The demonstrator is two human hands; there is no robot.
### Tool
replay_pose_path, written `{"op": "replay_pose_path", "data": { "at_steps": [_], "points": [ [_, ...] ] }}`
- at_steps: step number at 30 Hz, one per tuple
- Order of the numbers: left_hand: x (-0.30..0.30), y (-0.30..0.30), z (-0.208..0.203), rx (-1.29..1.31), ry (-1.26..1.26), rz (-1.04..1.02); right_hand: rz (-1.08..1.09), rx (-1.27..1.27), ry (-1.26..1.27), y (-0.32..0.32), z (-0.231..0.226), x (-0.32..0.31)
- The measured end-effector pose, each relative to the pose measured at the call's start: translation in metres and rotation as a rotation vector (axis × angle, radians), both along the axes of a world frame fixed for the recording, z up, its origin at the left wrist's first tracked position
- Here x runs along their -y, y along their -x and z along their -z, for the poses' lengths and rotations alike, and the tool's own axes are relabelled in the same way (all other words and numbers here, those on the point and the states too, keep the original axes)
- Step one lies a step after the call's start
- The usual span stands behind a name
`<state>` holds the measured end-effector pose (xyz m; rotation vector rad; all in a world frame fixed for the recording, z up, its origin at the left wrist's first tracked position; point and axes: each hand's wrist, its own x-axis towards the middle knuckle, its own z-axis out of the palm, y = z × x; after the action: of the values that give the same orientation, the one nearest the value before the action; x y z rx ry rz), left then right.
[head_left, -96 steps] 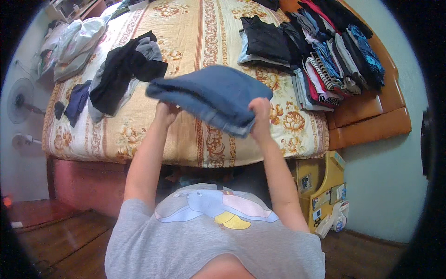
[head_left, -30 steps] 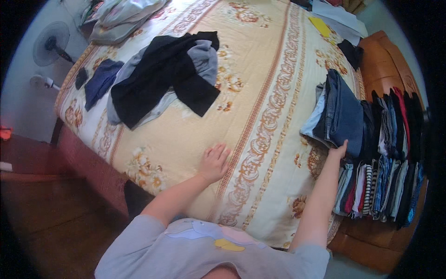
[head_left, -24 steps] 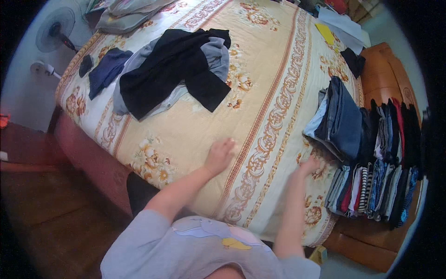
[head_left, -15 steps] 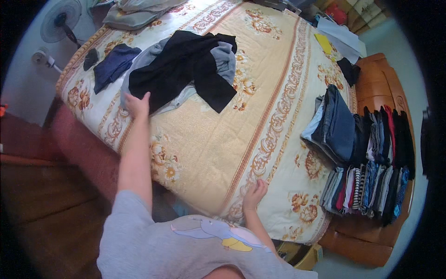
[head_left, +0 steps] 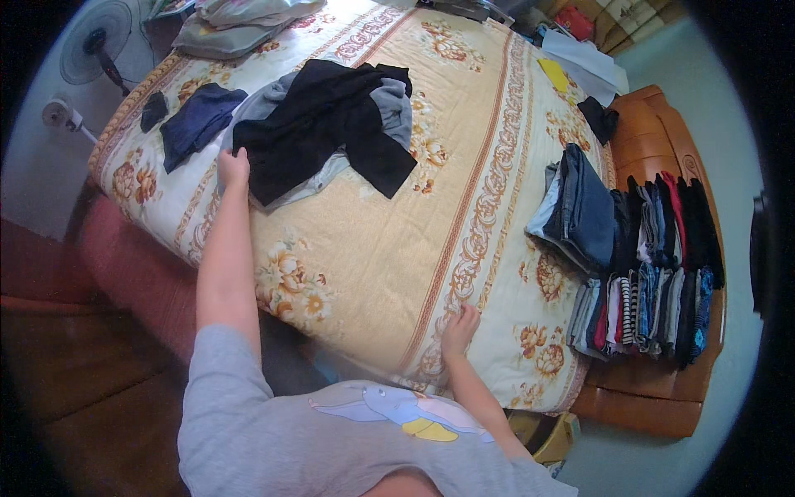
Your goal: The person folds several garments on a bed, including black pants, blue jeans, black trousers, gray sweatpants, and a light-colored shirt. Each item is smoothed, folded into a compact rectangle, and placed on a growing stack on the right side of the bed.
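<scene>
Two hands out: left hand (head_left: 233,166) fingers grasping black garment (head_left: 327,124) near bed (head_left: 348,273) left edge; right hand (head_left: 460,330) flat, fingers released, at front edge.

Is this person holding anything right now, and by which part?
The left hand grips the black garment at its near edge; the right hand rests flat on the bedspread.

My left hand (head_left: 233,166) covers the edge of the black garment (head_left: 327,128), so I cannot tell whether my fingers grip it. That garment hides most of the grey clothes (head_left: 392,106) beneath. The fan (head_left: 93,50) and pillows (head_left: 240,18) are cut off at the rim.
</scene>
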<state>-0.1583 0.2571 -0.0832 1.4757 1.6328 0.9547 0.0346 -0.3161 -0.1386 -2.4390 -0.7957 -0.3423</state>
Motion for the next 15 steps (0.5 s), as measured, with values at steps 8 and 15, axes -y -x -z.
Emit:
{"op": "replay_pose_path", "data": {
  "at_steps": [8,15],
  "points": [
    [0.209,-0.021,-0.077,0.647,0.235,0.935,0.079,-0.820,-0.327,-0.007,-0.029,-0.012],
    [0.408,-0.022,-0.046,-0.121,-0.021,1.569,-0.167,-1.096,-0.361,0.024,-0.106,-0.091]
  ]
}}
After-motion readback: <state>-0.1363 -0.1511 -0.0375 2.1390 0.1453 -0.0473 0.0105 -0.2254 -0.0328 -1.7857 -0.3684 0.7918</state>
